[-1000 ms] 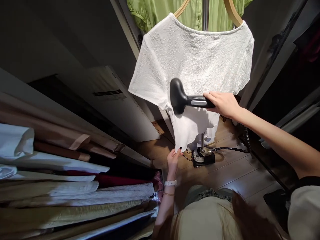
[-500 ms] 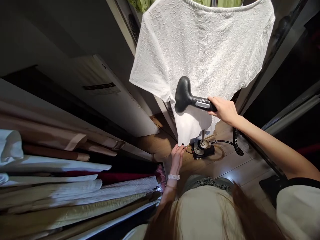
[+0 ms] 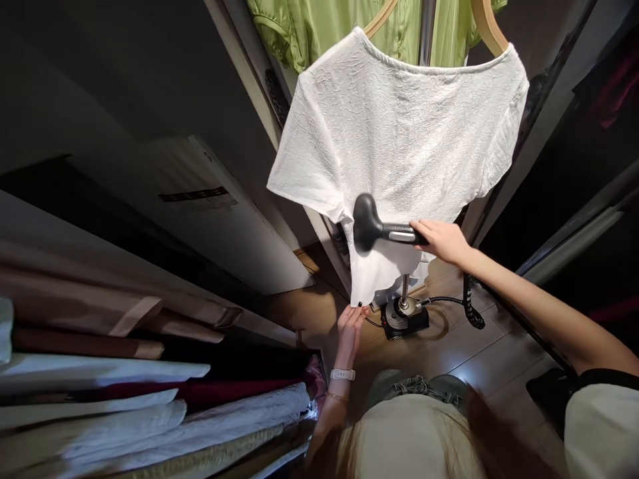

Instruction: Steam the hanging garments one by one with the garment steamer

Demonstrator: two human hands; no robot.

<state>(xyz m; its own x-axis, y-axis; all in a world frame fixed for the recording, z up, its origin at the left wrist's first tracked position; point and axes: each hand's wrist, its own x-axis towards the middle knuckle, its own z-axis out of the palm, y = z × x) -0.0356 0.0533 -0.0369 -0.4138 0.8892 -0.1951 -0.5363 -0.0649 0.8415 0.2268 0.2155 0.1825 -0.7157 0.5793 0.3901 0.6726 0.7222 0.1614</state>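
The white top (image 3: 414, 126) hangs from a wooden hanger (image 3: 489, 26) in front of a green garment (image 3: 334, 30). Against the frame half a second ago, it sits lower in the view, so the neckline and part of the hanger, then cut off by the upper edge, show again.

The right hand (image 3: 444, 241) is wrapped round the handle (image 3: 399, 233) of a black steamer (image 3: 367, 223), its grip shut firmly. The steamer's head has slid down the cloth: it was level with the underarm or a little above, and now lies slightly below it, nearer the hem. Whether its face presses on the fabric is hidden.

The left hand (image 3: 350, 326), with a white watch (image 3: 342, 374) at the wrist, keeps its grip pinching the lower corner of the hem, fingertips together on the same spot as before.

Below, a metal pole (image 3: 405, 289) rises from a dark base (image 3: 410, 322) on the wooden floor (image 3: 479, 352); a ribbed hose (image 3: 446, 299) runs rightward from it, dipping in the same low loop.
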